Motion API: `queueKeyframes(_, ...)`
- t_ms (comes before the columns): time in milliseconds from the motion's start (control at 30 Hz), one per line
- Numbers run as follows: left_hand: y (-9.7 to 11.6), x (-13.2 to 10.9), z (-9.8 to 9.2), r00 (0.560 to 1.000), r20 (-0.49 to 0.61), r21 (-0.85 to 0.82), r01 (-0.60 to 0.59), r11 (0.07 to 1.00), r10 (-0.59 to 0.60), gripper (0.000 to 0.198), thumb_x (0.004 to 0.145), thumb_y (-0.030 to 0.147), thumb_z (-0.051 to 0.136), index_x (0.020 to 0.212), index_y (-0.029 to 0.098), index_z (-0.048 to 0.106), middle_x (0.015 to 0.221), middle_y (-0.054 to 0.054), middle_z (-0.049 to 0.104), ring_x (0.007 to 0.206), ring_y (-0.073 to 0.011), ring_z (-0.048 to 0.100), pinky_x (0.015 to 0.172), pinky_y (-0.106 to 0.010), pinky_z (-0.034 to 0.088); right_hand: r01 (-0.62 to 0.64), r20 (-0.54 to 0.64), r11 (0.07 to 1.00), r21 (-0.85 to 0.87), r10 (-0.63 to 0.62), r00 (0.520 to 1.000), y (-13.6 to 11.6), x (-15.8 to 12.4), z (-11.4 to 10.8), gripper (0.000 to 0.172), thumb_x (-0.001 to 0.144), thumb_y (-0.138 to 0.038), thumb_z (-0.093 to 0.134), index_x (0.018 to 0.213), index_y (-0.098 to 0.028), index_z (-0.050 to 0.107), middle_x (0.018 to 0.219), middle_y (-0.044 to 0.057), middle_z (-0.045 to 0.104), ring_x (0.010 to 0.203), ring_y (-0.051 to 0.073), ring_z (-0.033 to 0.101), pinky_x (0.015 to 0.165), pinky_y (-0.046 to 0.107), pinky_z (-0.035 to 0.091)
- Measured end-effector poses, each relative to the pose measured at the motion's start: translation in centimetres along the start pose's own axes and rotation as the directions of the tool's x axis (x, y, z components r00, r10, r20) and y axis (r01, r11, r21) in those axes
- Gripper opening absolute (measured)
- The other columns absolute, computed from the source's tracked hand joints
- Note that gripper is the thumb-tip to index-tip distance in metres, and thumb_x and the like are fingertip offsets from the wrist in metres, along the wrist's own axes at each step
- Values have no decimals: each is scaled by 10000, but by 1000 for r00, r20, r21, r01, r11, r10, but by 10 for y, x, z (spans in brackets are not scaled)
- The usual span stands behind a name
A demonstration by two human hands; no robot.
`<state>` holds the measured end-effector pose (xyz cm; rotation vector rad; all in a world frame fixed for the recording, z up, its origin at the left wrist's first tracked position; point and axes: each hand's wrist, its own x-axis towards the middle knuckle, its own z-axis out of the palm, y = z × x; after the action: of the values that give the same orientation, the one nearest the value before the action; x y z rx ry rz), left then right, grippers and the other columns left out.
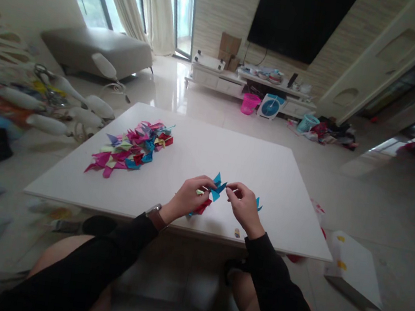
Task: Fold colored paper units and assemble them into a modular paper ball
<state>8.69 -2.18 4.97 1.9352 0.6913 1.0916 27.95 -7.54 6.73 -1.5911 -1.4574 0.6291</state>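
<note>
By the front edge of the desk (pixel 268 164), the left grip (pixel 189 194) pinched the blue folded paper (pixel 221 187), its tip toward the right grip (pixel 243 203), whose hold was unclear.

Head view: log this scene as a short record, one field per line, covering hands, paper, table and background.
Left hand: left hand holds folded blue paper
Right hand: right hand has fingertips at the blue paper's tip; contact unclear
Beside left hand: red paper
Beyond right hand: blue piece, partly hidden
Table: white table, multicoloured paper pile on its left
Left wrist: watch
Background: TV, pink bin, fan
</note>
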Motion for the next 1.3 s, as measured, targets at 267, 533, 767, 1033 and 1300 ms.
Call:
queueKeyframes(267, -7, 5, 5, 997, -38, -145, 65, 987, -71, 238, 857, 91, 590, 1064, 208, 580, 1123, -58, 640, 908, -158, 727, 807, -306, 613, 60, 39, 997, 55, -62, 997, -5, 8, 10, 105, 833, -302, 685, 860, -202, 673, 869, 25, 686, 677, 145, 594, 674, 288, 494)
queueKeyframes(533, -7, -3, -9, 991, -71, -184, 95, 978, -110, 282, 885, 149, 619, 1143, 224, 535, 1171, -64, 596, 914, -152, 733, 777, -274, 614, 95, 65, 988, 124, -103, 993, -9, 8, 23, 187, 836, -371, 743, 921, -215, 684, 932, 26, 632, 690, 138, 574, 658, 283, 503)
queueKeyframes(767, -6, -10, -16, 992, -41, -196, 107, 975, -118, 279, 885, 117, 596, 1133, 226, 530, 1131, -52, 616, 911, -153, 738, 779, -278, 603, 83, 120, 986, 147, -101, 988, -12, 2, 31, 265, 811, -404, 789, 966, -214, 690, 948, 18, 632, 703, 132, 588, 669, 276, 506)
queueKeyframes(1033, -11, -8, -18, 991, -56, -189, 110, 976, -122, 279, 879, 112, 594, 1128, 224, 536, 1145, -63, 619, 919, -150, 721, 807, -292, 600, 64, 71, 990, 123, -73, 995, -9, 7, 31, 278, 820, -430, 762, 967, -207, 687, 950, 38, 675, 681, 139, 597, 658, 284, 511)
queueKeyframes(1300, -12, -8, -19, 989, -62, -174, 123, 977, -136, 250, 898, 159, 600, 1134, 218, 542, 1171, -75, 614, 914, -152, 715, 802, -302, 610, 5, 23, 993, 119, -8, 1000, -4, 7, 27, 215, 842, -408, 701, 811, -198, 666, 738, 20, 684, 638, 161, 614, 633, 294, 490)
